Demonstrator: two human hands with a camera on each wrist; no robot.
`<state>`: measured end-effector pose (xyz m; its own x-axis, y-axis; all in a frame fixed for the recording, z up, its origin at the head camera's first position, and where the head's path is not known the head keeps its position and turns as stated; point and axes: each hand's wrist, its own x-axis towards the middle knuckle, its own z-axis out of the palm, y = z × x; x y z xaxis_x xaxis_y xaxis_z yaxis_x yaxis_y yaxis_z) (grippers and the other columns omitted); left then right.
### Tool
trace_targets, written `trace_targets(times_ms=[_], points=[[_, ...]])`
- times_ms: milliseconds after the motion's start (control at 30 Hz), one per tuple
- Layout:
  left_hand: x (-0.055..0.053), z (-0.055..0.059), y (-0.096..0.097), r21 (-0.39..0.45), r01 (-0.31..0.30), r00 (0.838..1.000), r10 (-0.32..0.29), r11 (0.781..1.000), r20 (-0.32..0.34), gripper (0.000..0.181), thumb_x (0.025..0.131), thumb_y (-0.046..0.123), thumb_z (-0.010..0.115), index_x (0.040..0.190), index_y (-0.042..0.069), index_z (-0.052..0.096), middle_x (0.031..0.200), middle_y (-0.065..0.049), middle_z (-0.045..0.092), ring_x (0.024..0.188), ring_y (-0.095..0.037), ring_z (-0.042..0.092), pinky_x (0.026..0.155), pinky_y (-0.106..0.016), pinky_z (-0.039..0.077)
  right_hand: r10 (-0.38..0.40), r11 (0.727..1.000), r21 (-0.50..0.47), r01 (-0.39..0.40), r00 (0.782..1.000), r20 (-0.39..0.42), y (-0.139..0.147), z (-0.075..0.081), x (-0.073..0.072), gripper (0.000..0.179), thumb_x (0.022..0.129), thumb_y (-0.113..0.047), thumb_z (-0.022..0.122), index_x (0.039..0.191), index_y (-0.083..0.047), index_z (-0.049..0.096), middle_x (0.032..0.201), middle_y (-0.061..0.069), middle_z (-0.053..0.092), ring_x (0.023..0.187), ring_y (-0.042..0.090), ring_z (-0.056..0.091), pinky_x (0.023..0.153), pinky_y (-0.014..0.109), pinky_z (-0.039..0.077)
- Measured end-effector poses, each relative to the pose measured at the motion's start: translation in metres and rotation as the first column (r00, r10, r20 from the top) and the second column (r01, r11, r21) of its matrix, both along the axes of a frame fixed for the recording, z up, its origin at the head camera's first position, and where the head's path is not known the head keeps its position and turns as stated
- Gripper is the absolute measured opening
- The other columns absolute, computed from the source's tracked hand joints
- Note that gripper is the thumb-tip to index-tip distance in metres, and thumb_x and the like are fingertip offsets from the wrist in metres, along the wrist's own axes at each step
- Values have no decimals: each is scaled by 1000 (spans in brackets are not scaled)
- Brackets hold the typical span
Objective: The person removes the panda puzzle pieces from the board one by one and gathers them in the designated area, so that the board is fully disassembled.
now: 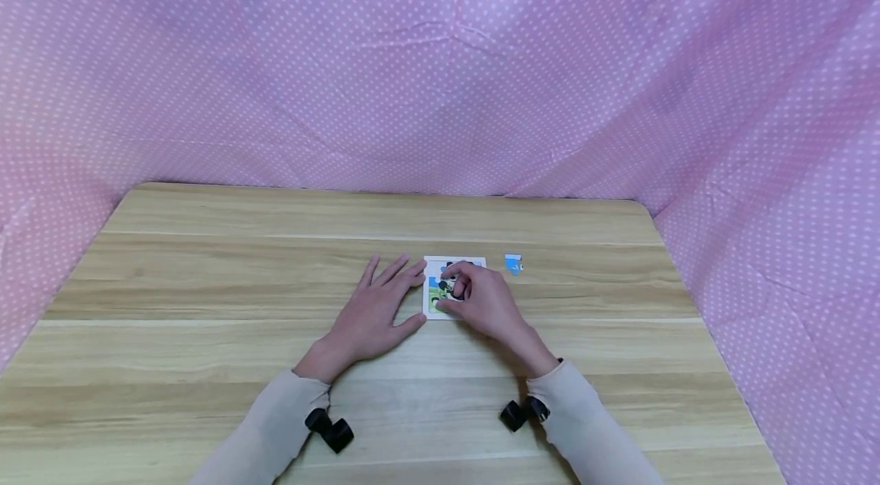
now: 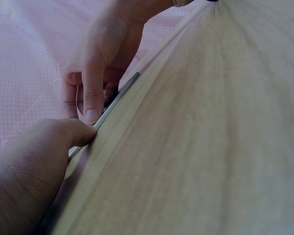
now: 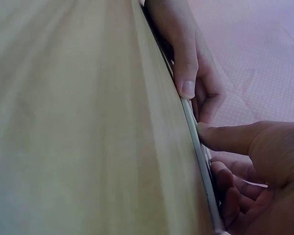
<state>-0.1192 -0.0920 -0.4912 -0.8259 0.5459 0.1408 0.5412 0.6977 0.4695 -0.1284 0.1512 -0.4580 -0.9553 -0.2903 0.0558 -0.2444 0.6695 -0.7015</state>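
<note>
one flat, white-rimmed puzzle: left hand, fingers apart, touches its edge; right hand curves fingers over, grip unclear.

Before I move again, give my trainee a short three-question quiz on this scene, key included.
1. Multiple choice: in the head view, where does the loose blue piece lie?
A) on the puzzle board
B) on the table, to the right of the board
C) on the table, to the left of the board

2. True or false: the left hand has its fingers spread at the board's left edge.

3. Fill in the blank: the ____ hand reaches over the board's picture, partly hiding it from the head camera.

Key:
1. B
2. True
3. right; the right hand is over the picture. Whether it holds a piece cannot be told.
</note>
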Motion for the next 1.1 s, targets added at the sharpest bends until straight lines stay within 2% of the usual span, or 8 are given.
trace_targets(times_ms=[200, 267, 367, 533, 800, 867, 933, 1100], points=[[0, 0, 0, 9, 3, 1000, -3, 1000, -1, 67, 107, 52, 66, 159, 11, 58, 180, 4, 37, 169, -26, 26, 139, -59, -2, 44, 999, -25, -45, 998, -45, 6, -13, -6, 39, 88, -19, 97, 119, -7, 76, 83, -5, 65, 68, 10, 56, 61, 25, 47], [0, 1, 0, 8, 2, 1000, -2, 1000, 0, 67, 107, 51, 66, 159, 11, 58, 179, 4, 37, 170, -26, 26, 139, -59, -2, 41, 999, -24, -42, 998, -42, 5, -12, -6, 39, 87, -18, 97, 118, -7, 75, 83, -5, 65, 68, 10, 56, 61, 25, 47], [0, 1, 0, 5, 0, 1000, 0, 1000, 2, 67, 107, 51, 66, 159, 11, 58, 179, 4, 37, 170, -26, 26, 139, -59, -2, 15, 1000, -20, -15, 1000, 1, 0, 2, -2, 39, 85, -13, 98, 117, -7, 76, 82, -3, 67, 68, 9, 57, 63, 25, 48], [1, 2, 1, 5, 0, 1000, 0, 1000, -3, 68, 106, 51, 67, 159, 10, 59, 179, 3, 38, 169, -27, 26, 139, -60, -2, -4, 1000, -22, 5, 999, 32, -2, 5, -1, 40, 85, -11, 98, 117, -9, 74, 83, -2, 68, 69, 8, 57, 64, 23, 47], [1, 0, 0, -2, -4, 1000, 4, 1000, 3, 68, 107, 52, 64, 161, 11, 57, 179, 3, 38, 169, -27, 26, 139, -59, -2, 33, 997, -72, -37, 998, -58, 4, -10, -2, 41, 86, -14, 97, 118, -11, 72, 85, -3, 66, 69, 11, 56, 61, 25, 47], [1, 1, 0, -5, -6, 1000, 6, 1000, 7, 68, 107, 52, 64, 161, 11, 57, 179, 4, 38, 170, -27, 26, 139, -59, -3, 23, 997, -74, -27, 999, -49, 4, -10, -2, 41, 86, -14, 97, 119, -11, 72, 86, -2, 66, 70, 13, 56, 62, 25, 46], [1, 1, 0, -6, -4, 1000, 4, 1000, 7, 68, 107, 52, 64, 161, 11, 57, 180, 4, 37, 169, -27, 26, 139, -60, -2, -5, 997, -72, 4, 1000, -6, -1, -1, 2, 41, 85, -11, 98, 118, -11, 73, 87, 0, 66, 71, 13, 56, 64, 25, 47], [1, 3, 1, -3, 1, 1000, -1, 1000, 7, 68, 107, 52, 64, 160, 10, 58, 180, 3, 37, 169, -28, 26, 139, -61, -2, -37, 999, -34, 38, 999, 22, -2, 1, 3, 42, 85, -13, 99, 119, -13, 74, 91, 1, 65, 74, 13, 54, 65, 25, 45]])
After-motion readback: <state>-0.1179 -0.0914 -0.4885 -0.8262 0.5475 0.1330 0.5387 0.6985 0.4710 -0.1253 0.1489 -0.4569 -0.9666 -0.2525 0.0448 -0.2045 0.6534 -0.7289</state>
